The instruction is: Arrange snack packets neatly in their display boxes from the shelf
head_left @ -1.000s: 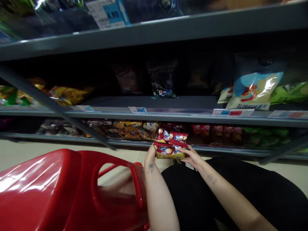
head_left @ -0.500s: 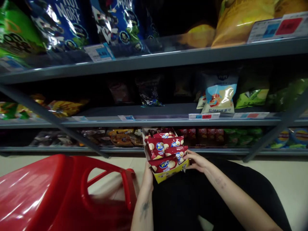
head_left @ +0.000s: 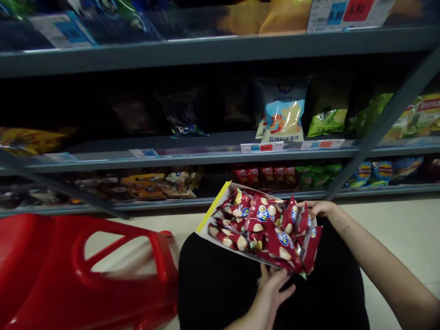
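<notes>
A shallow open cardboard box (head_left: pixel 220 206) with a yellow edge is tilted above my black-clad lap. Small dark red snack packets (head_left: pixel 264 220) with a blue logo and pictures of nuts fill it. At the box's far right corner, my right hand (head_left: pixel 319 208) grips the side, its fingertips partly hidden behind packets. Below the near long side is my left hand (head_left: pixel 271 291), fingers spread, their tips at the box's lower edge. Whether it bears any weight I cannot tell.
A red plastic stool-like object (head_left: pixel 137 229) stands on the pale floor at left. Ahead, grey shelves (head_left: pixel 192 160) hold snack bags, including a white and blue chip bag (head_left: pixel 283 112). More red packets (head_left: pixel 278 174) sit on the bottom shelf. A diagonal shelf bar (head_left: pixel 374 123) crosses at right.
The box has turned, its yellow edge now at upper left and its packets facing up. My left hand has moved from its left side to below its near side. The view has shifted right.
</notes>
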The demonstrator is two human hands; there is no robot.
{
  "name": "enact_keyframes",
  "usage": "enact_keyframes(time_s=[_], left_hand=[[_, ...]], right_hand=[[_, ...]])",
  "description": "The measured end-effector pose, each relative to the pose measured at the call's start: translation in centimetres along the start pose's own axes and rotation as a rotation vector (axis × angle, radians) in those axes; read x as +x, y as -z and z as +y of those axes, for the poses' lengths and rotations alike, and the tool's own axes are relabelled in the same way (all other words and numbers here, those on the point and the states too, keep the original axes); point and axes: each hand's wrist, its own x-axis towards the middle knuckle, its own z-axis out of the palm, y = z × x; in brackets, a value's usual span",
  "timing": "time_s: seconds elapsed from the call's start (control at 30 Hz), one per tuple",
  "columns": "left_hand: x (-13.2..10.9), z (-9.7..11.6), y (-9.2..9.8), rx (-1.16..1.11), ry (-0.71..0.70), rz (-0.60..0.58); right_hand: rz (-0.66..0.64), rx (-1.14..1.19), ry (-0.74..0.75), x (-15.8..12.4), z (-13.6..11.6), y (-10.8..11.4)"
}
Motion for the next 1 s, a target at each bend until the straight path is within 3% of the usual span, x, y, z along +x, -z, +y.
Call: enact_keyframes(time_s=[0.13, 0.2, 0.3, 0.43, 0.6, 0.8, 0.9, 1.0], left_hand=[[0.1, -0.7, -0.1, 0.083, 0.225, -0.253], [0.5, -1.5, 0.6, 0.078, 0.293, -0.288], [1.4, -3.1, 2.2, 0.008, 0.219, -0.207], [2.5, -4.0, 3.7, -0.198, -0.024, -0.025], [2.5, -1.8, 3.9, -0.4, -0.071, 0.104], [2.7, 0.3, 3.1, -0.318, -0.042, 0.161], [3.0, 2.0, 3.1, -0.175, 0.039, 0.065], [1.9, 4.3, 3.6, 0.143, 0.189, -0.12]], right_hand=[[-0.019, -0.022, -0.077, -1.2, 1.2, 1.9], [-0.049, -0.031, -0.105, -1.2, 1.4, 2.4], [-0.06, -0.032, -0.111, -0.7, 1.2, 2.8], [0.082, 0.019, -0.098, 0.2, 1.1, 3.5], [0.146, 0.025, -0.085, 1.2, 1.8, 4.3], [0.174, -0.035, -0.102, 0.6, 0.4, 4.0], [0.245, -0.21, -0.082, -0.3, -1.2, 2.8], [0.357, -0.312, 0.021, -1.0, -1.8, 1.2]])
